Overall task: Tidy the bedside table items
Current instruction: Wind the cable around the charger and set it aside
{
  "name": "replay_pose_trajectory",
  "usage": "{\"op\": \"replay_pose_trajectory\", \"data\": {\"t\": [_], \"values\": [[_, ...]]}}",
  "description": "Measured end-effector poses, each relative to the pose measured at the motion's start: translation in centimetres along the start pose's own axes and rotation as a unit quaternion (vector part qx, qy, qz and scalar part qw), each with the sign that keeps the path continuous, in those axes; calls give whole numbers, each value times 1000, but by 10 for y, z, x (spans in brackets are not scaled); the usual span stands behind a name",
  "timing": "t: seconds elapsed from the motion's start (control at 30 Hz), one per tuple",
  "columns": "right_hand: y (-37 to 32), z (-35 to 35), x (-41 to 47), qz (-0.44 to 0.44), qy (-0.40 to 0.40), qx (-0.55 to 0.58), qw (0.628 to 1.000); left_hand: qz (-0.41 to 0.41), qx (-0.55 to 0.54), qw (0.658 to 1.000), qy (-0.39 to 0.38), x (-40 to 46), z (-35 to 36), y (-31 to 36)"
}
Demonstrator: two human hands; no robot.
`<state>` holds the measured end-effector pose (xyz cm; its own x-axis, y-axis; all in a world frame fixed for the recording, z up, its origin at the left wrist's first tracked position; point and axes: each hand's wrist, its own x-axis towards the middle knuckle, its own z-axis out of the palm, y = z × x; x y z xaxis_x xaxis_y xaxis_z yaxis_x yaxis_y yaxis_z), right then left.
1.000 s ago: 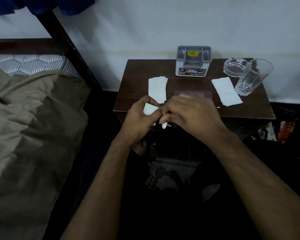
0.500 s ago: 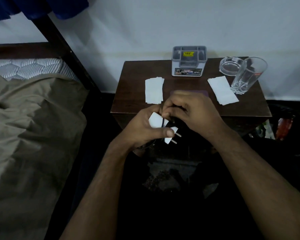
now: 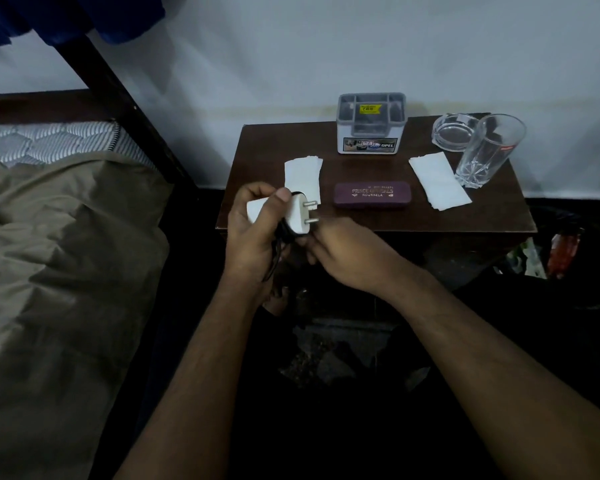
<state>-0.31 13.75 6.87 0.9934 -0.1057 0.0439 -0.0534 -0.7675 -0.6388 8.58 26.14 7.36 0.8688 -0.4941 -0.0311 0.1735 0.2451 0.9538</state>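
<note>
The white charger plug (image 3: 291, 216) sits in the left hand (image 3: 253, 237), held just off the front left corner of the bedside table (image 3: 465, 216); the thumb lies across its top and the other fingers curl behind its body, with the two metal pins pointing right. A black cord (image 3: 274, 258) hangs from the plug down across the left palm. The right hand (image 3: 347, 254) is just right of the plug, knuckles up, fingertips tucked under toward the cord; whether they pinch it cannot be told. Both forearms reach up from the bottom edge. On the tabletop lie a purple spectacle case (image 3: 372, 195) near the front middle, folded tissues (image 3: 303, 176) at its left, another tissue (image 3: 439, 183) at its right, a grey organiser box (image 3: 371, 124) at the back edge, and a glass ashtray (image 3: 452, 131) and tumbler (image 3: 487, 150) at the back right corner
</note>
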Motion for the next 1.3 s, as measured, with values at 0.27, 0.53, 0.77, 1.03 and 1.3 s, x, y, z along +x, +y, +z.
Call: {"op": "replay_pose_trajectory", "data": {"t": [0.27,0.53,0.77,1.03,1.3], "values": [[-6,6,-2,-66,27,-121,990,103,191,959,181,11,-13,-8],[-3,12,-1,-33,74,-154,985,155,323,911,206,9,-8,-9],[-5,7,-3,-35,95,-120,988,58,221,945,232,18,-11,-11],[-3,1,4,4,260,22,965,-72,146,971,173,18,-14,-14],[3,29,28,77,100,196,972,-93,211,965,127,28,-24,-20]]}}
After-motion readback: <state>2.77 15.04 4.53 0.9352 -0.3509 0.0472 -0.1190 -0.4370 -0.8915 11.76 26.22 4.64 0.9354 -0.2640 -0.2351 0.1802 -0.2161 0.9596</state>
